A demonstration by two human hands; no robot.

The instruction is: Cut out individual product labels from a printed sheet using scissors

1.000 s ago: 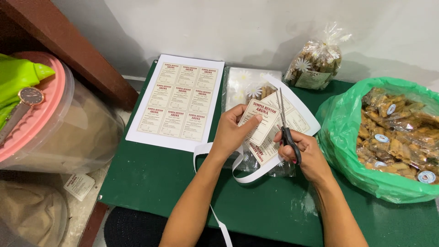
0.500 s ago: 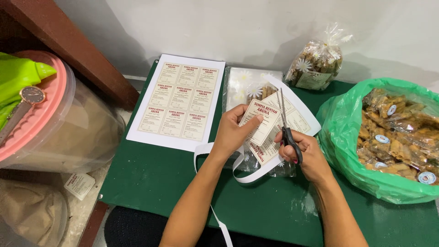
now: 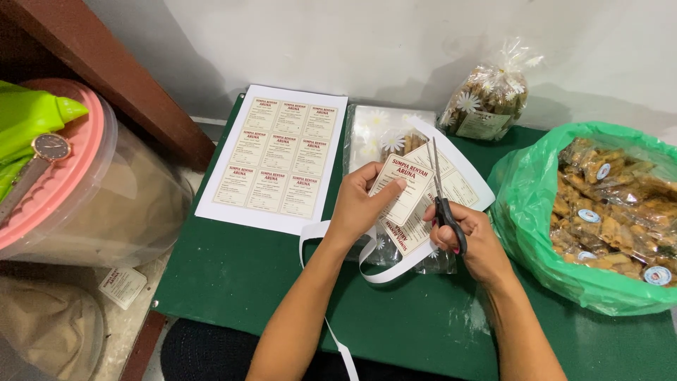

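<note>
Cream label sheet [image 3: 416,201], part-cut, in left hand [image 3: 360,208] fingers; scissors [image 3: 443,201] in right hand [image 3: 474,240] fingers

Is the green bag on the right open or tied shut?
Open. The green bag has its mouth spread wide, with the small snack packets inside showing. The flowered bag behind is tied.

Green snack bag [image 3: 525,212] (open), wristwatch [image 3: 49,148]

Right hand [image 3: 474,243] scissors [image 3: 441,194] cut label sheet [image 3: 416,194] held by left hand [image 3: 360,208].
</note>
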